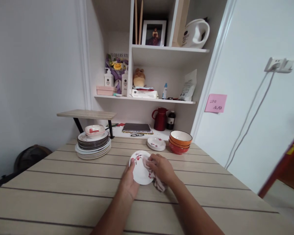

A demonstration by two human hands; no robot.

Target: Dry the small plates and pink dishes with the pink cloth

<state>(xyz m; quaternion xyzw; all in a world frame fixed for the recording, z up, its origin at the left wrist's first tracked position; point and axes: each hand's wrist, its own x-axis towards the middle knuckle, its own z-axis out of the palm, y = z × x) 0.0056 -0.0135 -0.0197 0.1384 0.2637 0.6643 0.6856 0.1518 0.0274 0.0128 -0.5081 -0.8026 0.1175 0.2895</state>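
Note:
A small white plate (140, 172) with red flowers is held tilted above the middle of the table. My left hand (130, 181) grips its left edge, the thumb resting on the upper face. Bunched in my right hand (162, 168) is a pale pink cloth (158, 183), pressed against the plate's right side, with a loose end hanging below. Behind the plate sits a short stack of similar small plates (156, 143). To the right of that stack are nested orange and red bowls (180, 142).
At the back left, a tall stack of plates (93, 150) carries small bowls (95, 131) beside a raised wooden stand (87, 114). A red thermos jug (160, 119), dark bottle (171, 120), laptop (137, 127) and glasses (137, 134) are behind the table (71, 199).

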